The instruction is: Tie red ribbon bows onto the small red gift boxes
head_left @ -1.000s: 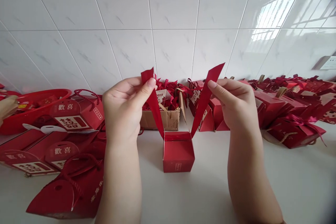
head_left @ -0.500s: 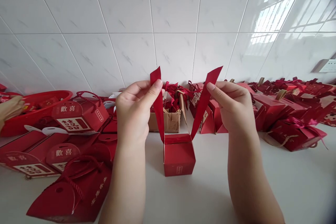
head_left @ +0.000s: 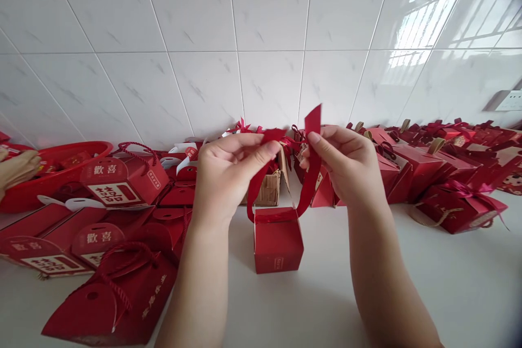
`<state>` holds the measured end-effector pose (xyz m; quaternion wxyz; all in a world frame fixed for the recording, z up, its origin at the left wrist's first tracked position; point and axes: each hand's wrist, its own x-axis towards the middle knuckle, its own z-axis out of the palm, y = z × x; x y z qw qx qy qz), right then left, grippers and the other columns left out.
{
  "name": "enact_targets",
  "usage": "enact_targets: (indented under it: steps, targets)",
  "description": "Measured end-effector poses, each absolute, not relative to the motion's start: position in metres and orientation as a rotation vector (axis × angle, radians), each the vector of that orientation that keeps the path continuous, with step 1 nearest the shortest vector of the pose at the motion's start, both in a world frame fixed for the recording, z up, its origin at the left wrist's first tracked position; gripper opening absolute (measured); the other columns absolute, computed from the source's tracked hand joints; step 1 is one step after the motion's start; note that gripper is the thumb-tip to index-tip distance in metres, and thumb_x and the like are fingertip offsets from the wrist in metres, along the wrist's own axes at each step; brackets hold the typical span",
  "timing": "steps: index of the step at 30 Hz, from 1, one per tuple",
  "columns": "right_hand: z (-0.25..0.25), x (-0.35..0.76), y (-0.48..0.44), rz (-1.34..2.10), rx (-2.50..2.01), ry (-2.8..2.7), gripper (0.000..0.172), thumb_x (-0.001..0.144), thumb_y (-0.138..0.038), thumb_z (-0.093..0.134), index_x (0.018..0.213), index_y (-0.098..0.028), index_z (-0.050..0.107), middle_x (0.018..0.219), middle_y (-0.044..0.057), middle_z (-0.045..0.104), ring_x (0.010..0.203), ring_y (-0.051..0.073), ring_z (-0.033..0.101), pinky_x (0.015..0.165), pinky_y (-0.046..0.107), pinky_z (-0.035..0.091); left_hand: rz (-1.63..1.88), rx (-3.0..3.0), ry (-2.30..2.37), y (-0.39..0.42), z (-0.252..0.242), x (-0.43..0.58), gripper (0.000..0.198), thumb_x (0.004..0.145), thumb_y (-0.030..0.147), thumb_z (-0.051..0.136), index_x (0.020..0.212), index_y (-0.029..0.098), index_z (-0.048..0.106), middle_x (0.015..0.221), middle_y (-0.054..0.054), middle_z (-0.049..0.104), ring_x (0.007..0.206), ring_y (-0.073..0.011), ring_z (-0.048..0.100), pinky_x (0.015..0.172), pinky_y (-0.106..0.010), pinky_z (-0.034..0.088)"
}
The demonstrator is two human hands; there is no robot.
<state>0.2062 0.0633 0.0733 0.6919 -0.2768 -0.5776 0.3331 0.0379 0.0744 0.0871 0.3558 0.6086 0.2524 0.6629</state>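
A small red gift box [head_left: 279,242] stands on the white table [head_left: 277,310] between my forearms. From the back of its top rises a red ribbon [head_left: 310,182], one end to each side. My left hand [head_left: 234,174] pinches the left end between thumb and forefinger, and that end lies bent over to the right. My right hand [head_left: 346,166] pinches the other end, whose slanted tip sticks up above the thumb. Both ribbon lengths bow outward in loose curves above the box. Behind my hands, a cardboard box [head_left: 269,189] is partly hidden.
Red gift boxes with rope handles [head_left: 110,293] crowd the left side. More red boxes [head_left: 424,174] line the wall at right, one with a ribbon bow [head_left: 460,206] nearer the front. At far left, another person's hand [head_left: 18,168] is over a red basin [head_left: 77,152].
My two hands have come closer together, my left one moving right and slightly down. The ribbon ends, straight before, now curve slackly. The box has stayed in place.
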Motion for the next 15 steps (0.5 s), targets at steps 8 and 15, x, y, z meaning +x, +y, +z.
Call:
enact_targets:
  steps: [8, 15]
  targets:
    - [0.0715, 0.2002, 0.0606, 0.757, -0.676, -1.536, 0.008, 0.082, -0.019, 0.062, 0.084, -0.017, 0.069, 0.056, -0.003, 0.056, 0.046, 0.007, 0.05, 0.042, 0.02, 0.04, 1.522, 1.878, 0.87, 0.069, 0.0871, 0.0415, 0.027, 0.063, 0.031, 0.08, 0.065, 0.019, 0.057, 0.061, 0.003, 0.06, 0.056, -0.009, 0.055, 0.052, -0.021, 0.046]
    - [0.0729, 0.2023, 0.0592, 0.88, -0.579, -1.626, 0.02, 0.086, -0.02, 0.057, 0.069, -0.014, 0.064, 0.053, -0.003, 0.051, 0.049, 0.005, 0.044, 0.045, 0.019, 0.035, 1.544, 1.91, 0.957, 0.0722, 0.0864, 0.0393, 0.038, 0.062, 0.039, 0.079, 0.061, 0.018, 0.047, 0.057, 0.005, 0.051, 0.055, -0.0082, 0.047, 0.051, -0.021, 0.04]
